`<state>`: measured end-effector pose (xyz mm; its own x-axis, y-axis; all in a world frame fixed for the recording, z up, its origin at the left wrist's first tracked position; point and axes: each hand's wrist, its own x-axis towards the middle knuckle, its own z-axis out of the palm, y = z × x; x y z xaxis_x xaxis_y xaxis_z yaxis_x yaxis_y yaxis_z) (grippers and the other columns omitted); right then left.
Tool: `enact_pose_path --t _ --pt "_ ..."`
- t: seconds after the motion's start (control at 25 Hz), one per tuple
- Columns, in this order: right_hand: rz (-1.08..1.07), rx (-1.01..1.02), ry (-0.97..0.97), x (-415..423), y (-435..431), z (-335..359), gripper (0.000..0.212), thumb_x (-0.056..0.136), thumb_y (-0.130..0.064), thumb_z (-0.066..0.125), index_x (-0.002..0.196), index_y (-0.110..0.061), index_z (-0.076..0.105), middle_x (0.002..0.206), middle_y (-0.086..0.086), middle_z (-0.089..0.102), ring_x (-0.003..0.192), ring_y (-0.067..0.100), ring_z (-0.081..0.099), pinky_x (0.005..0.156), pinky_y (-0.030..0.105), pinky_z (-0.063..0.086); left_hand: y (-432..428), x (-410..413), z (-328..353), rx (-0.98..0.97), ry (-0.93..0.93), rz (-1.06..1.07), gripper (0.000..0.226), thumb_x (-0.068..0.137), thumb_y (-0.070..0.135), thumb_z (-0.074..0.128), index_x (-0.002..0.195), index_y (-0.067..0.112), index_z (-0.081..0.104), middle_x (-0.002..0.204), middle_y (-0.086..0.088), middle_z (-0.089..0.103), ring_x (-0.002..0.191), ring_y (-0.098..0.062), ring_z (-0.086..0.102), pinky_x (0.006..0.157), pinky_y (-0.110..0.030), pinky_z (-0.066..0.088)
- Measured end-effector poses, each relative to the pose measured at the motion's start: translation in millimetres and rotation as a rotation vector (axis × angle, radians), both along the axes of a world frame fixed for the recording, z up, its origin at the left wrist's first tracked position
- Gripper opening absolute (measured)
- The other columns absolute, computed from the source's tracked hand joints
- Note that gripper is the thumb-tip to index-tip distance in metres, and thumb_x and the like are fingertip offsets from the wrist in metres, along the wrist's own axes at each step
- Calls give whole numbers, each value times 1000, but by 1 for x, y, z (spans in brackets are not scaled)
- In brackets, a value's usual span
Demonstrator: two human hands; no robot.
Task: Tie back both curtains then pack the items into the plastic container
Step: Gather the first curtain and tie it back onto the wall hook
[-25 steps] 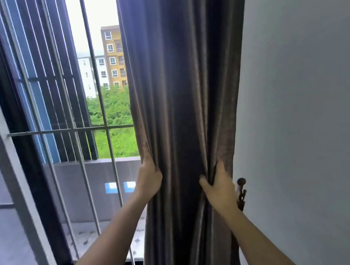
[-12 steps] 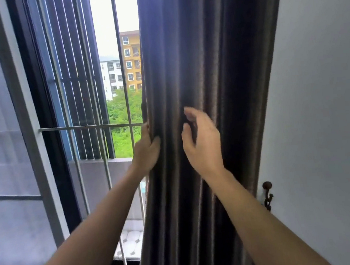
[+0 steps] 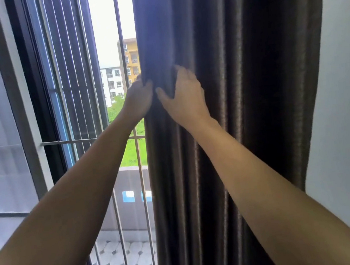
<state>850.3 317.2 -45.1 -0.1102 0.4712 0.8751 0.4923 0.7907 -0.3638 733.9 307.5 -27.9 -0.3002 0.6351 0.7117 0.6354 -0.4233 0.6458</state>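
Note:
A dark brown pleated curtain (image 3: 242, 103) hangs gathered at the right side of the window, beside the wall. My left hand (image 3: 139, 100) grips the curtain's left edge, fingers curled round the cloth. Just to its right, my right hand (image 3: 184, 98) takes hold of a fold between thumb and fingers, with the fingertips tucked into the pleat. Both hands are raised to about the same height, close together. No tie-back or plastic container is in view.
A white wall (image 3: 345, 114) stands right of the curtain. Vertical metal bars (image 3: 141, 179) and a dark window frame (image 3: 37, 103) fill the left, with a tiled balcony (image 3: 129, 258) and buildings beyond.
Both hands have climbed higher up the curtain. My right hand left the curtain's right edge near the wall hook and moved left to a fold beside my left hand. The hook is out of view.

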Motion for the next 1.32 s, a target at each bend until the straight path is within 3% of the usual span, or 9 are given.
enact_pose_path --t 0.16,0.28,0.52,0.64,0.72,0.88,1.08,1.2,1.32 --pt "-170 -170 -109 4 13 -49 45 90 -19 57 129 -7 38 117 14 59 107 33 57 84 35 45 15 0 -43 -162 71 39 35 97 12 30 123 2 51 116 -18 61 104 -31 59 88 -39 47" --pt "-207 -203 -106 10 24 -122 31 92 -9 48 123 -9 46 105 14 65 97 35 61 80 39 47 17 15 -92 -322 142 -28 32 97 1 30 120 -11 49 116 -25 58 112 -38 53 83 -26 41" --pt "-89 -243 -166 12 19 -256 37 90 -12 56 127 -14 53 98 8 70 82 25 69 68 34 55 20 27 -115 -456 190 -235 31 91 17 35 113 8 54 103 -7 60 105 -30 56 94 -40 45" --pt "-100 -154 -133 14 26 -271 41 79 -6 69 119 -12 60 85 7 72 67 23 70 52 31 56 18 32 -114 -481 152 -275 17 89 12 37 94 13 54 81 -2 55 88 -27 54 81 -39 44" --pt "-104 -166 -131 15 27 -268 42 82 -5 65 123 -11 58 87 9 71 68 25 69 55 34 57 15 34 -117 -489 104 -288 18 82 25 41 91 19 55 86 -6 58 89 -28 55 82 -42 47" --pt "-68 -64 -84 11 9 -272 43 78 -9 67 121 -11 60 85 7 70 70 20 68 57 29 57 15 45 -120 -462 384 -208 49 93 38 39 137 17 38 120 -5 55 103 -19 51 87 -27 39" --pt "-84 -18 225 20 -5 -240 46 86 -19 59 130 -10 47 138 12 41 130 21 37 108 31 33 21 40 -121 -447 516 -63 44 94 26 30 136 11 35 125 -13 54 101 -28 50 87 -37 42" --pt "-127 -264 180 20 5 -212 59 91 -17 55 143 -8 27 138 14 44 126 27 46 103 39 42 17 38 -119 -461 579 -17 40 94 30 27 128 11 38 125 -11 53 102 -29 52 87 -41 44" --pt "-211 -303 33 19 10 -221 47 95 -14 48 140 -10 35 120 12 60 101 29 63 87 41 52 13 35 -118 -484 612 -2 44 96 27 26 136 11 32 132 -9 50 112 -30 50 87 -39 41"
